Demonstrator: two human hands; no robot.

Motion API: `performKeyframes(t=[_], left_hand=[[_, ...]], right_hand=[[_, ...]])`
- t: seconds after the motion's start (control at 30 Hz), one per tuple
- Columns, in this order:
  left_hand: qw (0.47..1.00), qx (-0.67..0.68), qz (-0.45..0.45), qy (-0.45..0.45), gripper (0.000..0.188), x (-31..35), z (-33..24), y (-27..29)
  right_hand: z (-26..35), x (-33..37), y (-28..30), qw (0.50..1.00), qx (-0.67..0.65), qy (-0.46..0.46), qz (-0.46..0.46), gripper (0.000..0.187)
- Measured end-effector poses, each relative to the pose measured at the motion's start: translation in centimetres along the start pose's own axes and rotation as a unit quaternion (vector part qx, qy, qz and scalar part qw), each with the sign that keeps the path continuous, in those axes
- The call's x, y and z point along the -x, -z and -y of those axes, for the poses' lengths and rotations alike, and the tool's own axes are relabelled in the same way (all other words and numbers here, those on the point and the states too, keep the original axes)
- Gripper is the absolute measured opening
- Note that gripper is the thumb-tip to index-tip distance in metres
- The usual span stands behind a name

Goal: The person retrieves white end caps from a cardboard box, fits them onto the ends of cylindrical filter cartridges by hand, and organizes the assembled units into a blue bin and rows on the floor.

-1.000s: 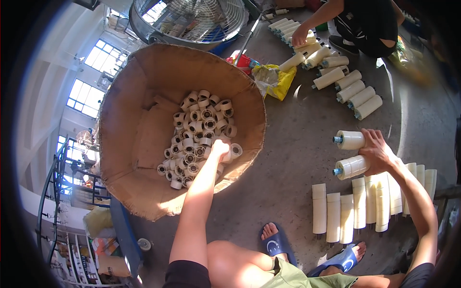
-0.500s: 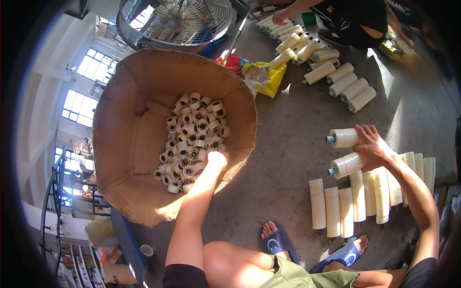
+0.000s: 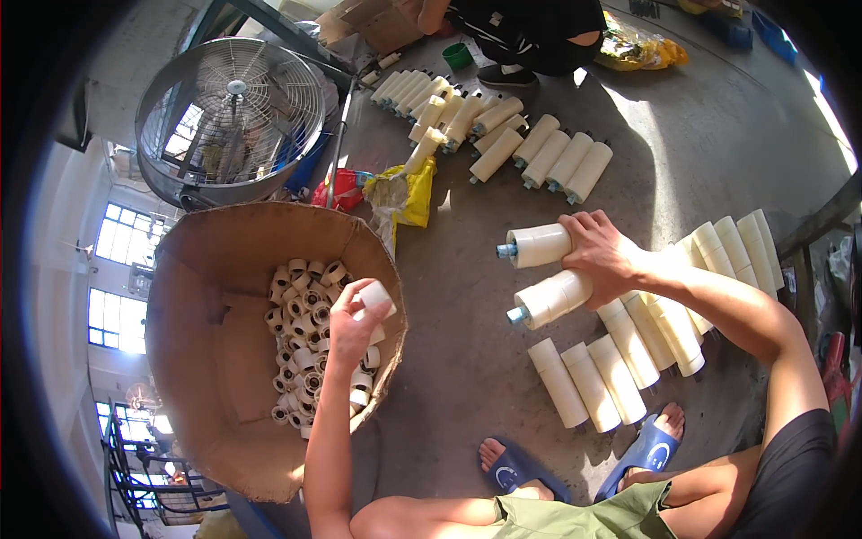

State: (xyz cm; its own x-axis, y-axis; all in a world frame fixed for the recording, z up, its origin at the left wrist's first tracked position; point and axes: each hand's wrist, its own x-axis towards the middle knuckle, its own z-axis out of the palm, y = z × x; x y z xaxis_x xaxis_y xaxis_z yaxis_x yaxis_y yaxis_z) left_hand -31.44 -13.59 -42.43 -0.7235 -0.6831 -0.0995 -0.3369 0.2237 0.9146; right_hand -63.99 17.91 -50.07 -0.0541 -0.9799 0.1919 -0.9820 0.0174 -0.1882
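My left hand is closed on a short cream roller ring, lifted over the right rim of a large cardboard box. Below it, many similar rings with round holes lie heaped in the box. My right hand grips two cream rollers side by side, an upper roller and a lower roller. Each has a blue tip poking out at its left end. Under my right forearm, a row of long cream rollers lies on the floor.
More cream rollers lie in rows farther off, near a crouching person in dark clothes. A big metal fan stands behind the box. Yellow and red bags lie beside it. A green cup stands at the far side.
My left hand has come up out of the heap with a ring in it. My right hand still holds the two rollers. The whole view has shifted.
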Motion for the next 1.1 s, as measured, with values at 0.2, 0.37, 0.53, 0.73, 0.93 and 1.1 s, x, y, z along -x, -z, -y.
performKeyframes(t=[0.2,0.37,0.53,0.73,0.93,1.1], left_hand=[[0.989,0.024,0.146,-0.005,0.061,4.4,-4.9,-8.8],[0.985,-0.105,0.134,-0.037,0.061,4.7,-5.0,-9.2],[0.986,-0.077,0.146,-0.016,0.056,5.0,-3.4,-9.1],[0.984,-0.078,0.161,-0.014,0.048,5.1,-4.6,-9.4],[0.854,-0.404,0.139,-0.297,0.071,4.2,-7.3,-9.5],[0.882,-0.341,0.231,-0.229,0.074,3.2,-6.8,-11.0]], right_hand=[[3.2,-2.9,1.0,0.996,-0.082,-0.036,0.014,0.056],[4.3,-2.9,1.3,0.993,-0.091,-0.064,0.028,0.053],[5.0,-2.4,2.3,0.993,-0.086,-0.075,0.04,0.053],[6.0,-2.5,2.2,0.994,-0.039,-0.084,0.065,0.053],[6.0,-2.5,3.7,0.994,-0.006,-0.072,0.076,0.054],[5.7,-1.3,2.8,0.996,-0.05,-0.069,0.029,0.043]])
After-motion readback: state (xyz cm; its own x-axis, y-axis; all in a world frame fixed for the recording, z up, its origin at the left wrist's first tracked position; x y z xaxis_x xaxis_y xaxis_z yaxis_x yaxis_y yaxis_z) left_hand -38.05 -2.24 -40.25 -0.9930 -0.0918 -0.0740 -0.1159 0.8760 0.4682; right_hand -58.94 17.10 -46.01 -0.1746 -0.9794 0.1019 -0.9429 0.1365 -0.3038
